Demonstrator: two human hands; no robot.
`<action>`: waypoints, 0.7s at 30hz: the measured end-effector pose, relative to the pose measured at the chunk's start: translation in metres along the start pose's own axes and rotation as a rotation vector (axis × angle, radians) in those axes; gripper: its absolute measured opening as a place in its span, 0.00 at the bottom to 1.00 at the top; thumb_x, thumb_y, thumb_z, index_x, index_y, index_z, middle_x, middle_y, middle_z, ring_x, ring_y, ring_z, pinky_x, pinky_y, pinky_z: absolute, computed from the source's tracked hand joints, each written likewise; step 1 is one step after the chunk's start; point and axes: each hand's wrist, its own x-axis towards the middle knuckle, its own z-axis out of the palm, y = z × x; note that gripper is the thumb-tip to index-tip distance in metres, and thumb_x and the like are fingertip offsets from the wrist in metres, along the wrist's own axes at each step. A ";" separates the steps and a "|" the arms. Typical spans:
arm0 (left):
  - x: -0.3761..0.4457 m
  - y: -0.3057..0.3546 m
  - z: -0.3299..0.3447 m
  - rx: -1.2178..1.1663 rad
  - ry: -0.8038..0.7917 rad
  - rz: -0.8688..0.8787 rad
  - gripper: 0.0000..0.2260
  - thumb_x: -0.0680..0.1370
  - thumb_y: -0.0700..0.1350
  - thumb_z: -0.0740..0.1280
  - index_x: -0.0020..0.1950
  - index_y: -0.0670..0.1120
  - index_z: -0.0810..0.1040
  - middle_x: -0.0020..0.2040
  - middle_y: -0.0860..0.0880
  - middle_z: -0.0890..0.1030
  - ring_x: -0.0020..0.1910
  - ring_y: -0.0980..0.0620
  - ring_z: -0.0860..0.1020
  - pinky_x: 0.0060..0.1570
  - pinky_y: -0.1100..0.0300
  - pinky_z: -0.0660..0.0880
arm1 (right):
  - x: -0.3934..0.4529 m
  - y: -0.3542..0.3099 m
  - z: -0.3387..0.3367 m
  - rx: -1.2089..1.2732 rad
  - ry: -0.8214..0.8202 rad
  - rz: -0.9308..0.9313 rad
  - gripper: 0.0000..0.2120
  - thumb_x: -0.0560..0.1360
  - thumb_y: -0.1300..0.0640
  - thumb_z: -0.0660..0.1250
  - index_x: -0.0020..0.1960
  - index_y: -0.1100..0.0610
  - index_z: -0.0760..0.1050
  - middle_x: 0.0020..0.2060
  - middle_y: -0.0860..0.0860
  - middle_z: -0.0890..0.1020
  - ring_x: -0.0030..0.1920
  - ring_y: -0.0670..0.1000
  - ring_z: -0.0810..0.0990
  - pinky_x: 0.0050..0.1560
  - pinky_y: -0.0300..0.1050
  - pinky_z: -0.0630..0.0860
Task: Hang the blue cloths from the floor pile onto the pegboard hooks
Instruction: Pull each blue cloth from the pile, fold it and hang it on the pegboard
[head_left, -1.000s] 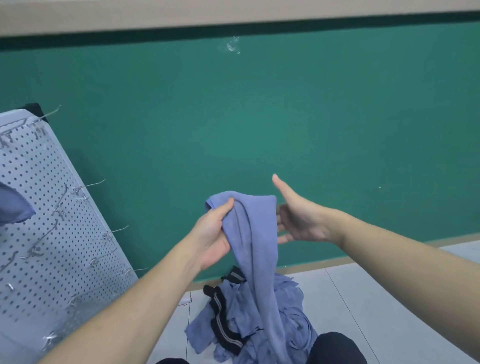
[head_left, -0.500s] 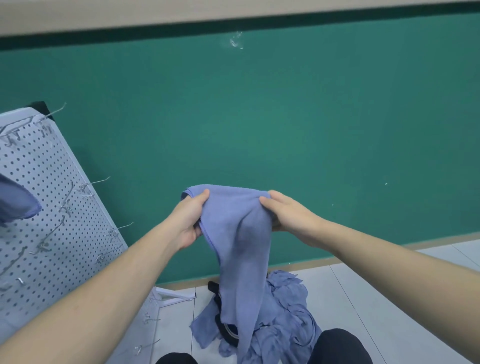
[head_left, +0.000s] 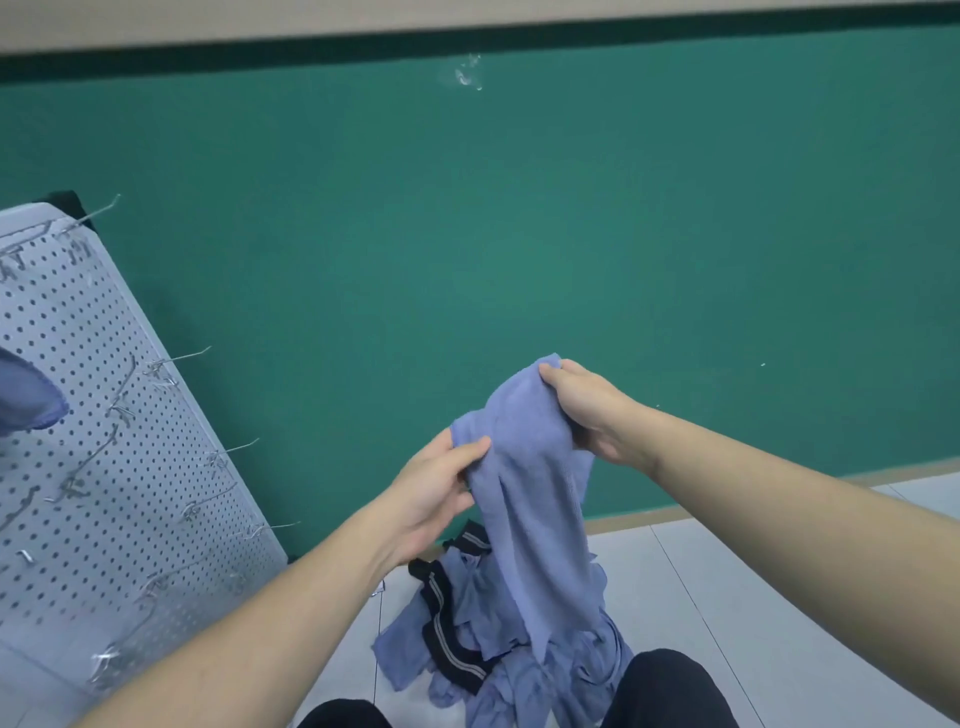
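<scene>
Both my hands hold one blue cloth up in front of the green wall. My left hand pinches its left top edge between thumb and fingers. My right hand grips the top corner higher up and to the right. The cloth hangs down to the pile of blue cloths on the floor. At the left leans the white pegboard with several wire hooks. Another blue cloth hangs on it at the left edge of the view.
A dark band with grey stripes lies in the pile. My dark-clothed knees show at the bottom edge. Grey floor tiles stretch to the right, and the green wall stands close behind.
My right hand, open a second ago, has taken hold of the cloth's top and risen. My left hand has dropped lower along the edge. The view has swung slightly left.
</scene>
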 end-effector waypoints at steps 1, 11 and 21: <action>0.003 0.002 0.004 -0.032 0.015 0.027 0.10 0.83 0.42 0.64 0.63 0.47 0.78 0.59 0.47 0.84 0.56 0.52 0.83 0.54 0.55 0.77 | 0.000 0.002 -0.004 0.034 -0.037 0.048 0.17 0.83 0.45 0.59 0.62 0.55 0.75 0.56 0.52 0.84 0.54 0.51 0.83 0.55 0.48 0.80; 0.016 0.013 -0.002 -0.065 0.164 0.064 0.11 0.84 0.45 0.62 0.65 0.43 0.76 0.57 0.44 0.85 0.54 0.48 0.84 0.52 0.53 0.78 | -0.014 0.023 -0.021 -0.183 -0.125 -0.061 0.11 0.78 0.52 0.68 0.57 0.55 0.83 0.52 0.48 0.86 0.50 0.48 0.83 0.58 0.47 0.79; 0.010 0.045 -0.019 0.188 0.328 -0.116 0.02 0.81 0.45 0.66 0.52 0.48 0.77 0.44 0.50 0.83 0.41 0.50 0.79 0.44 0.55 0.76 | -0.010 0.014 -0.006 -0.175 0.064 -0.296 0.15 0.72 0.48 0.76 0.39 0.51 0.71 0.36 0.48 0.79 0.39 0.50 0.75 0.45 0.47 0.75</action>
